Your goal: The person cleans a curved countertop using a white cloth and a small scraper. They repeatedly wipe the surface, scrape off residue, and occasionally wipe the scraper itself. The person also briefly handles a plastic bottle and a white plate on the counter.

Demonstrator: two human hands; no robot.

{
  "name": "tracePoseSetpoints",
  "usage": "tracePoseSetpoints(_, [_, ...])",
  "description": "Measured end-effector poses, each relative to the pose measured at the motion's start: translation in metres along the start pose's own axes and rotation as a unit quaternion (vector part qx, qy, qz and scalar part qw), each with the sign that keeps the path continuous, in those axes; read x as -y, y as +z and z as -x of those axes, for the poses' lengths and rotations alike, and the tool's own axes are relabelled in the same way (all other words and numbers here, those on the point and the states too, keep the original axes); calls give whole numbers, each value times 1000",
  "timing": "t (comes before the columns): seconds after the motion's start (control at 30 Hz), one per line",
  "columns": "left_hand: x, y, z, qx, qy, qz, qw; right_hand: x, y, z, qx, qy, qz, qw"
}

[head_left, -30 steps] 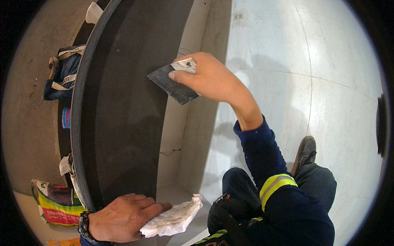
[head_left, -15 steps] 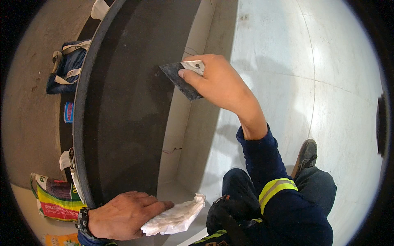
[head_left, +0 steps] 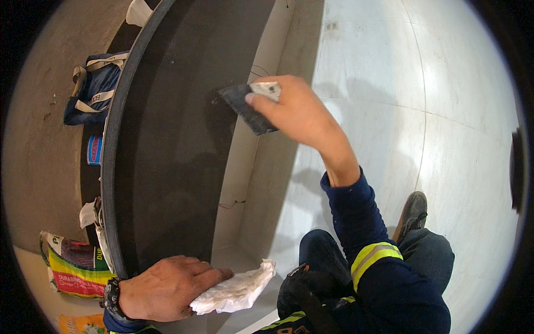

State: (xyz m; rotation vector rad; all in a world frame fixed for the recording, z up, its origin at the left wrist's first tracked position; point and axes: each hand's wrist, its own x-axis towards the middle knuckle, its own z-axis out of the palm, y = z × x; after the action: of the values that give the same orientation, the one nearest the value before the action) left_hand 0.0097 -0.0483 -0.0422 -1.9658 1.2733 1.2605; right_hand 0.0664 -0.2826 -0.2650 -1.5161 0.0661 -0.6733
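Observation:
A flat scraper (head_left: pixel 245 109) with a dark, smeared blade and a pale patch at its upper end is gripped in my right hand (head_left: pixel 303 111). My thumb presses on its face, and its far corner lies over the long dark panel (head_left: pixel 167 167); whether it touches the surface I cannot tell. Near the panel's lower end, my left hand (head_left: pixel 161 286) is closed on a crumpled white rag (head_left: pixel 236 290), fingers folded over its edge. The rag hangs out toward my knees. A dark watch or bracelet circles my left wrist.
Beyond the panel's raised left edge are a blue bag with pale straps (head_left: pixel 97 89), a blue can (head_left: pixel 94 150), a colourful sack (head_left: pixel 78 267) and an orange packet (head_left: pixel 83 324). Thin wires (head_left: pixel 233 203) stick out along the pale recess on the right. My shoe (head_left: pixel 413 214) rests on white tiles.
My right hand and the scraper have shifted very slightly right, with some motion blur. My left hand keeps its hold on the rag, almost unmoved.

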Motion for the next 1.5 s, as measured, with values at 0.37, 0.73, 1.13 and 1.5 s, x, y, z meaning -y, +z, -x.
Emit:
tracePoseSetpoints(0.37, [1, 4, 4, 3, 15, 18, 1000, 37, 32, -11, -158, -210, 187, 947])
tracePoseSetpoints(0.73, [2, 5, 3, -17, 50, 10, 999, 62, 18, -54, -213, -275, 250, 904])
tracePoseSetpoints(1.13, [1, 10, 4, -4, 43, 8, 999, 66, 40, -17, -183, -268, 264, 908])
tracePoseSetpoints(1.5, [-3, 5, 4, -4, 45, 1, 999, 71, 29, -44, -209, -285, 272, 895])
